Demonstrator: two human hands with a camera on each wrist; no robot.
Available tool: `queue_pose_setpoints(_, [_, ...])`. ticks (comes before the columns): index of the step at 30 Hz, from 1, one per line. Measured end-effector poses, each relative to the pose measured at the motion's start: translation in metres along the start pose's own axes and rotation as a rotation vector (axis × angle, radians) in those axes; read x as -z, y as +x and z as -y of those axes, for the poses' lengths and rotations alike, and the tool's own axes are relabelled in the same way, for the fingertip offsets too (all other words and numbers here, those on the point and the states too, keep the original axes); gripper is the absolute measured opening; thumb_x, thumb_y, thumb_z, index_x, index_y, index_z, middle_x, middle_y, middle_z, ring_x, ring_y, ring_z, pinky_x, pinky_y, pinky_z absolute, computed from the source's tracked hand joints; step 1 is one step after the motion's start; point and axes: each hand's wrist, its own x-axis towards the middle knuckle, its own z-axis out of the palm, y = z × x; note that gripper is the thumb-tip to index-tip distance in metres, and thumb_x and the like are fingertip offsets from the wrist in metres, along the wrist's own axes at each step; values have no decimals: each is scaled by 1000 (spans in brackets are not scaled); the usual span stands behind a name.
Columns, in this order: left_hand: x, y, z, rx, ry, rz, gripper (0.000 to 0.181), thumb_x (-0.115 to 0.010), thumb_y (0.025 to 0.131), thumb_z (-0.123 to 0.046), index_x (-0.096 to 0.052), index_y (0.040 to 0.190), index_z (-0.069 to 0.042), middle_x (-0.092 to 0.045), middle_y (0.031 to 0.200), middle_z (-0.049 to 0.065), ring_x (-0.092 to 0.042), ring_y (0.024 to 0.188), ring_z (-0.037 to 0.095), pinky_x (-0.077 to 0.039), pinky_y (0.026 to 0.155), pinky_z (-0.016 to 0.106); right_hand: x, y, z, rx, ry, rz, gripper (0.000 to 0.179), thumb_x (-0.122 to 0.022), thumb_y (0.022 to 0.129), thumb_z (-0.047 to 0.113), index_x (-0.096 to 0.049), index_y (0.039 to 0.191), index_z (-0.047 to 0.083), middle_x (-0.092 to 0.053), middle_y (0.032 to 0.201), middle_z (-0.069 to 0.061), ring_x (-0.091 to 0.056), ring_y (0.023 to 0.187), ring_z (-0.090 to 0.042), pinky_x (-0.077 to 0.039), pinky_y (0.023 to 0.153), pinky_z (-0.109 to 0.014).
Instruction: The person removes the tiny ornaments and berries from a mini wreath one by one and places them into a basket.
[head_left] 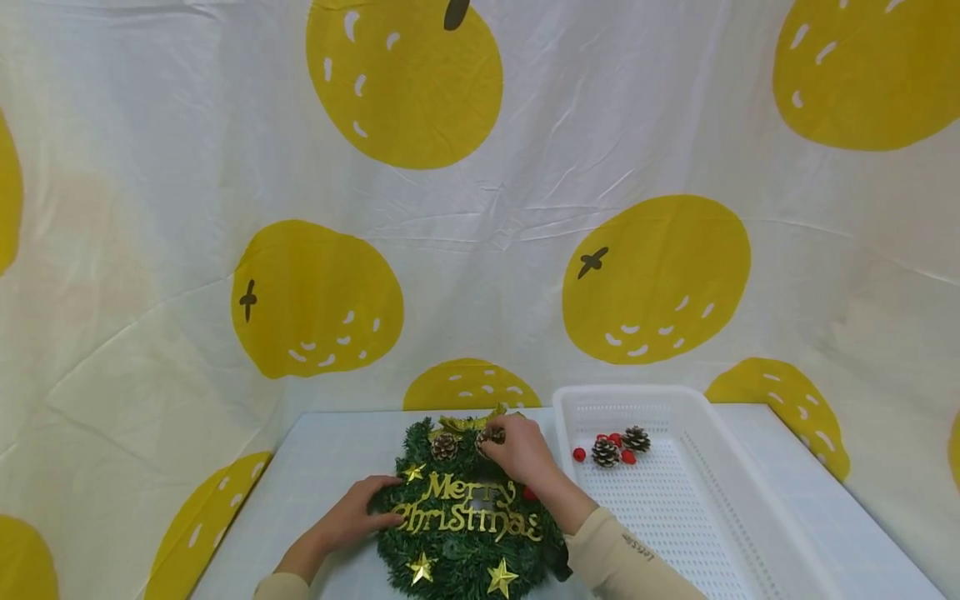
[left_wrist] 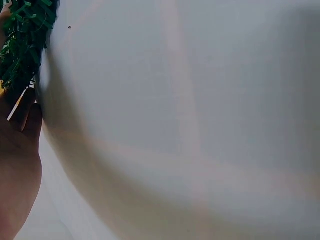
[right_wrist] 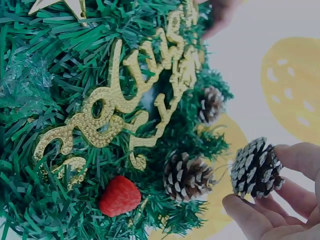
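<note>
A green wreath lies on the table with gold "Merry Christmas" lettering and gold stars. My left hand rests against its left edge, thumb beside the lettering. Over the upper right of the wreath, my right hand pinches a white-tipped pine cone between thumb and fingers. Thin wire shows between this cone and a second pine cone in the greenery. Another pine cone sits farther along, and a red berry lies beside the lettering.
To the right stands a white perforated basket. Inside it, near the back left, are two pine cones and several red berries. A white cloth with large yellow fruit prints hangs behind the table.
</note>
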Motion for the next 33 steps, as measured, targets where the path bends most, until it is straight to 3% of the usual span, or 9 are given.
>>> queue_pose_setpoints(5, [0, 0, 0, 0, 0, 2, 64, -71, 88, -41, -53, 136, -3, -50, 138, 22, -41, 129, 48, -31, 104, 67, 0, 1, -1, 7, 26, -9, 28, -69, 91, 15, -68, 116, 1, -68, 101, -8, -65, 86, -21, -55, 69, -37])
queue_pose_setpoints(12, [0, 0, 0, -5, 0, 5, 63, -71, 88, -41, -53, 136, -3, -50, 138, 22, -41, 129, 48, -31, 104, 67, 0, 2, 0, -3, 58, -13, 34, -66, 93, 17, -64, 123, 1, -65, 113, -11, -64, 98, -27, -55, 77, -44])
queue_pose_setpoints(22, [1, 1, 0, 4, -2, 13, 63, -71, 89, -41, -53, 137, -5, -49, 139, 22, -40, 130, 48, -31, 104, 67, 4, 2, 0, -7, 58, -58, 37, -68, 93, 22, -65, 126, 6, -64, 120, -11, -63, 101, -28, -55, 79, -44])
queue_pose_setpoints(29, [0, 1, 1, -1, 4, 5, 64, -71, 88, -42, -53, 136, -4, -50, 138, 22, -41, 129, 48, -31, 104, 67, 10, 4, 2, -47, 78, -88, 40, -66, 94, 26, -62, 130, 8, -62, 128, -12, -60, 113, -33, -52, 88, -50])
queue_pose_setpoints(33, [0, 1, 3, -3, 3, 6, 63, -71, 88, -42, -54, 135, -4, -50, 137, 22, -42, 129, 48, -31, 104, 67, 14, 5, 2, -66, 65, -94, 41, -65, 95, 30, -62, 131, 12, -61, 130, -11, -62, 110, -32, -53, 87, -50])
